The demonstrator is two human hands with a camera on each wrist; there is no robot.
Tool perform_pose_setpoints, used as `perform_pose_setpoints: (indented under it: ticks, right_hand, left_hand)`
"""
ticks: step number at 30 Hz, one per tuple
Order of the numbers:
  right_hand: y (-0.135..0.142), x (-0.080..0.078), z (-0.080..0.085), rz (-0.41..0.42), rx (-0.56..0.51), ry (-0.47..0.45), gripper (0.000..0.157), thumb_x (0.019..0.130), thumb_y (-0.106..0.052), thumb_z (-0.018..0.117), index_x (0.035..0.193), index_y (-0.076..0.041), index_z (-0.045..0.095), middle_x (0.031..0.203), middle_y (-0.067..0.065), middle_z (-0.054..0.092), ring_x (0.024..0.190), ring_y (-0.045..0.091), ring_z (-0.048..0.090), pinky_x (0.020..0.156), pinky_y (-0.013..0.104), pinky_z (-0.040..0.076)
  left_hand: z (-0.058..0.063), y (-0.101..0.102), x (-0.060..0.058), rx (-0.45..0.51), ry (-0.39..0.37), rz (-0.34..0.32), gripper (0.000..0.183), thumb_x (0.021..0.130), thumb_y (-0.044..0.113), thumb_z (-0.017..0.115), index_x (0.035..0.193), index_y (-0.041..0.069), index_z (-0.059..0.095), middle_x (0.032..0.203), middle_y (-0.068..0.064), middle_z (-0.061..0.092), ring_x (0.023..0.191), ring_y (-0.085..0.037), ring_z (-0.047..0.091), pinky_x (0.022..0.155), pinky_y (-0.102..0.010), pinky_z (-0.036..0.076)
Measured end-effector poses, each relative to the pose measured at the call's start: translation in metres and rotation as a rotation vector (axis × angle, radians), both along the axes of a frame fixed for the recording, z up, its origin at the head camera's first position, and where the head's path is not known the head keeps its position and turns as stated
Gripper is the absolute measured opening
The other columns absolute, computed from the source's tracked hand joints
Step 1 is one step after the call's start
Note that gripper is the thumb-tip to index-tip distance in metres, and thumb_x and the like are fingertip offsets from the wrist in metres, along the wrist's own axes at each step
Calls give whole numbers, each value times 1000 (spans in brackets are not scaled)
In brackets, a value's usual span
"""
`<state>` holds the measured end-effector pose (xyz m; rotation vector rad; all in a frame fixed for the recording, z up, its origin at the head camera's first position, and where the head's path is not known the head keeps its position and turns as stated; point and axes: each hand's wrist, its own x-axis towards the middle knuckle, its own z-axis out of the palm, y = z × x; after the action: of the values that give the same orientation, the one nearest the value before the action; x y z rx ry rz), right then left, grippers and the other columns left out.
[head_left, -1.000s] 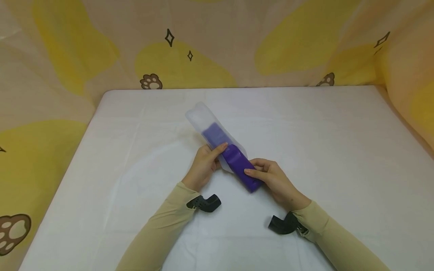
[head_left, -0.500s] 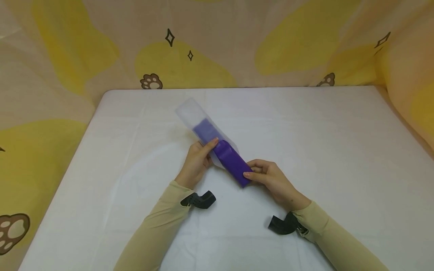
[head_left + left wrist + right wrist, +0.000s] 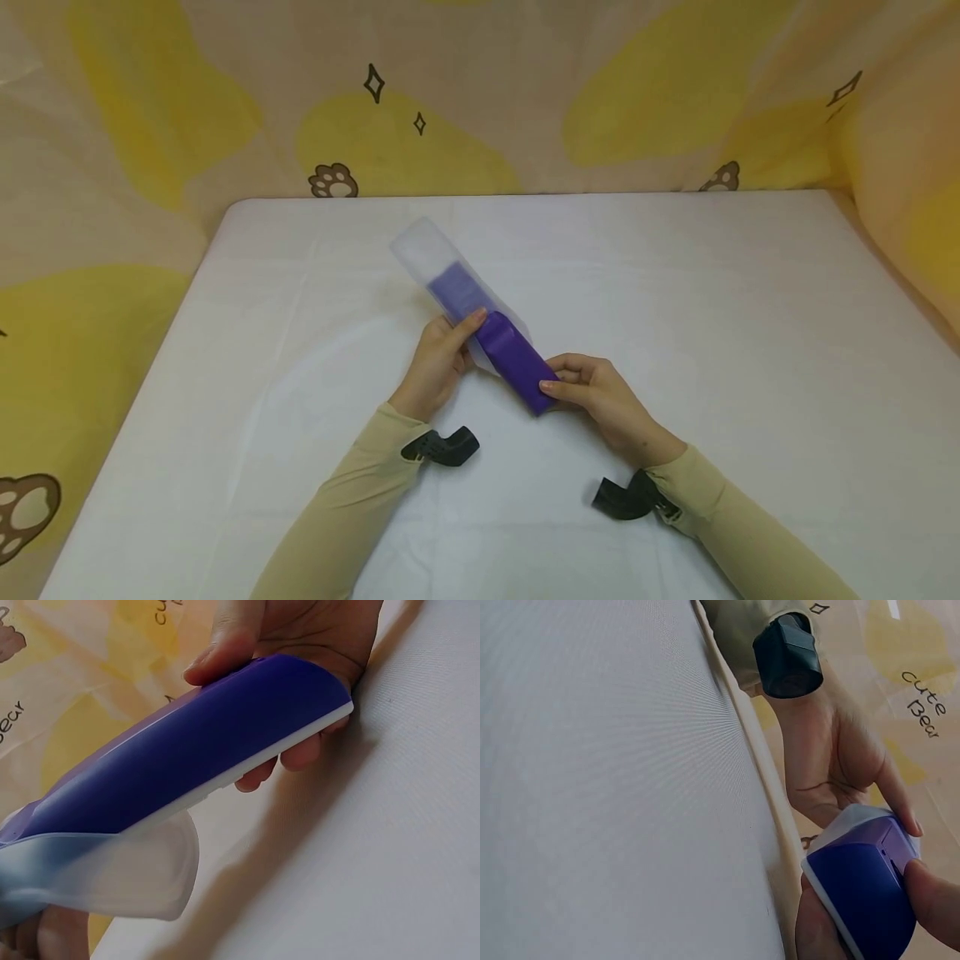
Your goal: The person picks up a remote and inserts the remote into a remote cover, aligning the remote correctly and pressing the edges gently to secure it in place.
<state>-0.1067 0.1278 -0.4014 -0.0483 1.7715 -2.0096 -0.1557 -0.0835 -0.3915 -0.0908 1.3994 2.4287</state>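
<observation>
Fingers (image 3: 576, 361) of left hand (image 3: 431, 367) and right hand (image 3: 611, 406) pinch the sleeved purple case (image 3: 516, 360), probably light, stiff, kinda slick, so grab its sides.

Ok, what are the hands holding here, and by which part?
The left hand grips the translucent cover near its mouth; the right hand pinches the purple object by its end outside the cover.

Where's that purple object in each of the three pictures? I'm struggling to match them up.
Head: purple object around the centre, slanting down to the right.
Left wrist: purple object running from the left edge to upper right of centre.
Right wrist: purple object at lower right.
Shared landmark: the right hand, gripping its end.
</observation>
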Motion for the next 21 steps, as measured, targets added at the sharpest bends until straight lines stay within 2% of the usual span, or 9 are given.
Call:
perform_pose_setpoints:
  ticks: [21]
  right_hand:
    - [0, 1, 1, -15, -14, 9, 32, 88, 0, 61, 113, 17, 51, 96, 10, 69, 86, 16, 66, 78, 29, 55]
  left_hand:
    - [-3, 5, 2, -62, 16, -2, 7, 95, 7, 53, 97, 1, 55, 82, 1, 69, 77, -9, 66, 69, -22, 54]
